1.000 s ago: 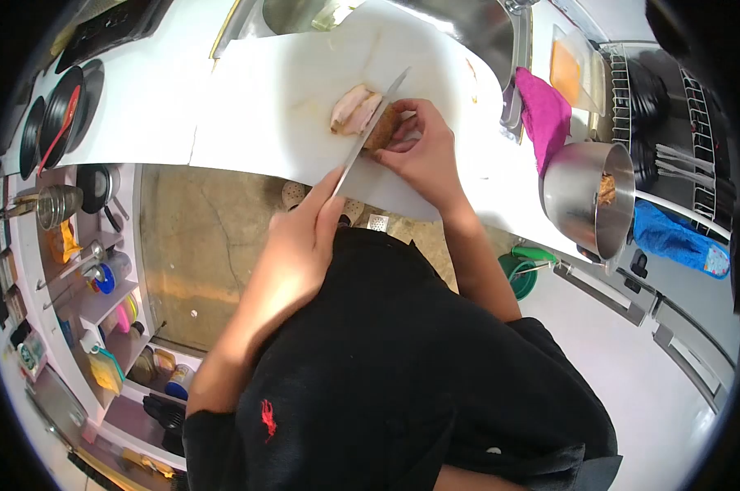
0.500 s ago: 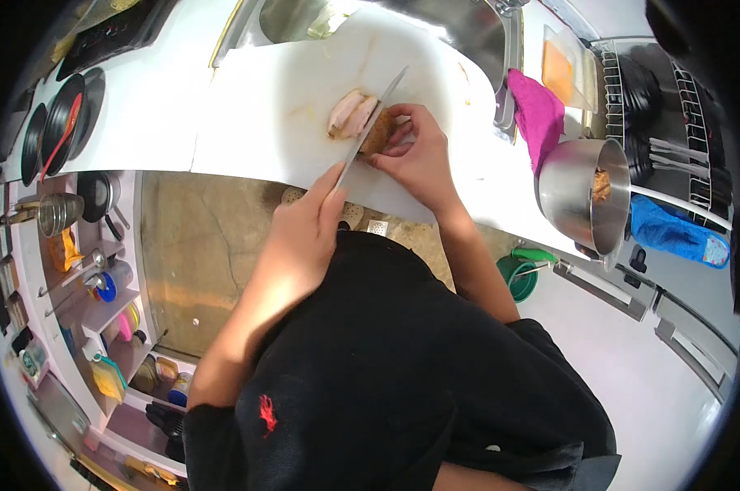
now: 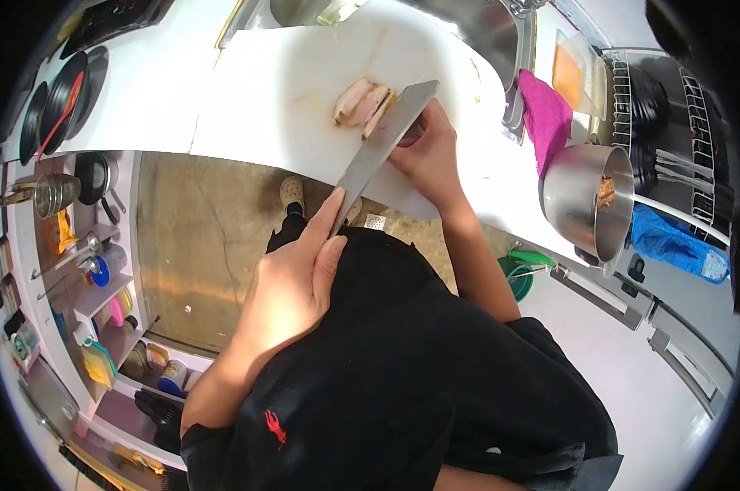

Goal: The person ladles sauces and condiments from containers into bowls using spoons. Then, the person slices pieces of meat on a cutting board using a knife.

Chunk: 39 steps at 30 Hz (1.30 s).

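Note:
My left hand (image 3: 300, 274) is wrapped around the handle of a kitchen knife (image 3: 386, 139). Its blade slants up and to the right over the white cutting board (image 3: 304, 139), broad face turned toward me. Left of the blade, several slices of cooked meat (image 3: 362, 102) with pale insides and browned edges lean together on the board. My right hand (image 3: 431, 159) is curled just right of the blade, around the remaining piece of meat, mostly hidden behind the blade and fingers.
A steel pot (image 3: 570, 192) holding browned food stands at the right, beside a magenta cloth (image 3: 544, 114). Behind the board is a steel sink (image 3: 476, 29). Black pans (image 3: 67, 102) lie on the left counter. A dish rack (image 3: 620, 90) stands far right.
My left hand has drawn the knife back toward my body, and the blade now shows its broad face. Another slice has come away beside the others. My right hand stays around the remaining meat.

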Each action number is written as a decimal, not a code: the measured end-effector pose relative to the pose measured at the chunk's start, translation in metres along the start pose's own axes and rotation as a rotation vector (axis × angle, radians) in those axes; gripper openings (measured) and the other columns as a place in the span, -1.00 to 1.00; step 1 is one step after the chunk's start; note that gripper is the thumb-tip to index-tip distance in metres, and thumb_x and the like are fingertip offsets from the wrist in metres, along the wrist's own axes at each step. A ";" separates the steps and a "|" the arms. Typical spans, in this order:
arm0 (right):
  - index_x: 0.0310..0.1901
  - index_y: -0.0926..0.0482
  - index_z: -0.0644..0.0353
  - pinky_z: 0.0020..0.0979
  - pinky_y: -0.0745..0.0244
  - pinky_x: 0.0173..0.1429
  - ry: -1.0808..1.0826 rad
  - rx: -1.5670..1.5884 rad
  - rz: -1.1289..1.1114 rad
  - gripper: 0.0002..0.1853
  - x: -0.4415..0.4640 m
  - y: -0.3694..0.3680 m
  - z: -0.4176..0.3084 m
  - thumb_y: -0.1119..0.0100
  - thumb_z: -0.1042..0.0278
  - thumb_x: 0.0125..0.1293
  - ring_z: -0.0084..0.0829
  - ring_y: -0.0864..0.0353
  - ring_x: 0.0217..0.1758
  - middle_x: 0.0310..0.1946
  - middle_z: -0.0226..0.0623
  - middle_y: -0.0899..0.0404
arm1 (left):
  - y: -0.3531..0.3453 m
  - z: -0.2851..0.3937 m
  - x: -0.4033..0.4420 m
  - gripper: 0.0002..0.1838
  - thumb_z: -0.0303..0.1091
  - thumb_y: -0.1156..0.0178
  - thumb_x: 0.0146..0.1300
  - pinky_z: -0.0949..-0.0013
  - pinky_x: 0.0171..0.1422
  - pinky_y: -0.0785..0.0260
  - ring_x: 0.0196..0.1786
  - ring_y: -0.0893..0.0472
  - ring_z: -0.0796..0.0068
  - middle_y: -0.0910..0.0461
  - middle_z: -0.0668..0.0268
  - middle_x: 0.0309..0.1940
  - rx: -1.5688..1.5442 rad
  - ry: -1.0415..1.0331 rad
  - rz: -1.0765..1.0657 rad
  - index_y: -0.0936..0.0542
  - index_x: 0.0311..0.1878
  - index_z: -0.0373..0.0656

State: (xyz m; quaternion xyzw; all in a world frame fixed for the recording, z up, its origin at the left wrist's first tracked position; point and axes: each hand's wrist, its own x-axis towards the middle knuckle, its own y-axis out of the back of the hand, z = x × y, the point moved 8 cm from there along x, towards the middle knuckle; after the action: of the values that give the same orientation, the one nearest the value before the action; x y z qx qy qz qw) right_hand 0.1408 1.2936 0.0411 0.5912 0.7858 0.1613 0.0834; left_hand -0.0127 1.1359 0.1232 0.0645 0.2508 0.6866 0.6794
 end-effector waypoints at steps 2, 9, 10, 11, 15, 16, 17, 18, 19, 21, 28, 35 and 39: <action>-0.04 -0.50 0.27 -0.45 -0.59 -0.25 -0.007 0.016 -0.006 -0.34 0.000 0.000 0.001 -0.63 0.45 -0.27 -0.48 -0.53 -0.34 -0.24 -0.30 -0.51 | -0.002 0.000 -0.001 -0.53 -0.31 -0.07 0.45 0.19 -0.32 -0.41 -0.50 -0.55 0.01 -0.47 -0.02 -0.59 -0.004 -0.009 0.006 -0.36 0.40 -0.07; -0.03 -0.49 0.29 -0.47 -0.64 -0.24 -0.003 0.042 -0.015 -0.36 0.000 -0.002 0.005 -0.59 0.53 -0.25 -0.47 -0.53 -0.28 -0.19 -0.28 -0.48 | -0.005 0.001 -0.002 -0.51 -0.32 -0.08 0.44 0.16 -0.33 -0.40 -0.48 -0.56 -0.02 -0.50 -0.03 -0.57 0.006 -0.028 0.016 -0.35 0.41 -0.08; -0.03 -0.49 0.29 -0.48 -0.64 -0.25 -0.005 0.044 -0.015 -0.36 0.000 -0.001 0.004 -0.59 0.53 -0.25 -0.47 -0.54 -0.28 -0.19 -0.29 -0.48 | -0.005 0.001 -0.002 -0.51 -0.32 -0.08 0.44 0.15 -0.32 -0.41 -0.48 -0.57 -0.02 -0.50 -0.04 -0.56 0.015 -0.032 0.022 -0.35 0.41 -0.08; -0.03 -0.49 0.28 -0.48 -0.64 -0.25 -0.008 0.046 -0.015 -0.36 0.000 -0.001 0.002 -0.58 0.54 -0.24 -0.47 -0.54 -0.28 -0.19 -0.29 -0.48 | -0.005 0.001 -0.002 -0.51 -0.32 -0.09 0.44 0.15 -0.32 -0.41 -0.47 -0.57 -0.03 -0.51 -0.04 -0.56 0.020 -0.030 0.026 -0.35 0.41 -0.08; -0.03 -0.49 0.28 -0.48 -0.64 -0.24 -0.006 0.027 -0.018 -0.36 0.000 -0.002 -0.002 -0.58 0.54 -0.24 -0.47 -0.54 -0.27 -0.18 -0.29 -0.48 | -0.003 0.002 -0.002 -0.51 -0.32 -0.09 0.44 0.13 -0.31 -0.42 -0.43 -0.59 -0.06 -0.53 -0.05 -0.53 0.025 -0.018 0.035 -0.35 0.40 -0.09; -0.03 -0.49 0.28 -0.48 -0.64 -0.24 -0.006 0.013 -0.021 -0.36 0.000 -0.001 -0.004 -0.58 0.54 -0.24 -0.46 -0.54 -0.27 -0.19 -0.28 -0.48 | -0.003 0.002 -0.001 -0.51 -0.32 -0.09 0.44 0.13 -0.30 -0.43 -0.42 -0.60 -0.06 -0.53 -0.06 -0.52 0.024 -0.024 0.036 -0.35 0.40 -0.09; -0.03 -0.49 0.28 -0.48 -0.64 -0.24 -0.006 0.000 -0.023 -0.36 0.000 -0.001 -0.005 -0.58 0.54 -0.25 -0.46 -0.54 -0.28 -0.19 -0.28 -0.48 | -0.002 0.003 -0.001 -0.51 -0.32 -0.09 0.44 0.13 -0.30 -0.43 -0.42 -0.61 -0.07 -0.54 -0.06 -0.52 0.027 -0.032 0.038 -0.35 0.40 -0.09; -0.03 -0.49 0.28 -0.48 -0.63 -0.24 0.001 -0.006 -0.020 -0.36 0.000 -0.001 -0.005 -0.58 0.53 -0.25 -0.46 -0.54 -0.28 -0.19 -0.28 -0.48 | -0.002 0.003 -0.001 -0.51 -0.32 -0.09 0.44 0.13 -0.30 -0.43 -0.41 -0.61 -0.07 -0.54 -0.07 -0.51 0.030 -0.039 0.039 -0.36 0.40 -0.09; -0.04 -0.49 0.28 -0.48 -0.63 -0.24 0.006 -0.011 -0.016 -0.36 0.000 0.000 -0.004 -0.58 0.53 -0.25 -0.45 -0.55 -0.28 -0.20 -0.28 -0.48 | -0.002 0.004 -0.001 -0.51 -0.33 -0.09 0.44 0.13 -0.29 -0.43 -0.40 -0.62 -0.07 -0.55 -0.07 -0.50 0.037 -0.049 0.041 -0.36 0.40 -0.09; -0.04 -0.49 0.28 -0.47 -0.63 -0.25 0.005 -0.002 -0.011 -0.36 0.000 0.000 -0.002 -0.58 0.53 -0.26 -0.45 -0.55 -0.28 -0.20 -0.27 -0.48 | -0.002 0.005 0.000 -0.52 -0.33 -0.09 0.43 0.13 -0.29 -0.44 -0.39 -0.62 -0.07 -0.55 -0.08 -0.49 0.047 -0.050 0.033 -0.36 0.40 -0.09; -0.05 -0.49 0.29 -0.46 -0.63 -0.25 0.005 -0.021 -0.012 -0.37 0.000 0.000 -0.004 -0.57 0.53 -0.25 -0.44 -0.56 -0.28 -0.21 -0.27 -0.48 | -0.003 0.006 0.000 -0.53 -0.34 -0.10 0.43 0.12 -0.27 -0.45 -0.37 -0.64 -0.07 -0.57 -0.09 -0.47 0.040 -0.047 0.045 -0.38 0.38 -0.10; -0.06 -0.50 0.30 -0.46 -0.64 -0.21 -0.009 -0.016 -0.008 -0.38 0.001 0.000 -0.005 -0.58 0.51 -0.24 -0.45 -0.56 -0.27 -0.19 -0.28 -0.49 | -0.002 0.007 0.003 -0.53 -0.37 -0.09 0.42 0.11 -0.27 -0.46 -0.35 -0.65 -0.10 -0.57 -0.12 -0.47 0.048 -0.054 0.054 -0.38 0.37 -0.15; -0.06 -0.50 0.29 -0.46 -0.62 -0.22 -0.011 -0.014 -0.005 -0.38 0.001 0.000 -0.006 -0.59 0.50 -0.24 -0.46 -0.57 -0.29 -0.20 -0.28 -0.50 | -0.002 0.007 0.007 -0.54 -0.37 -0.09 0.42 0.09 -0.28 -0.45 -0.36 -0.63 -0.12 -0.56 -0.12 -0.49 0.048 -0.075 0.049 -0.38 0.36 -0.17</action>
State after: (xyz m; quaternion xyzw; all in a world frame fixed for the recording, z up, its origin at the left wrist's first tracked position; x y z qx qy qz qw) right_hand 0.1393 1.2935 0.0466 0.5895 0.7857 0.1634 0.0920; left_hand -0.0083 1.1442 0.1267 0.1127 0.2397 0.6940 0.6695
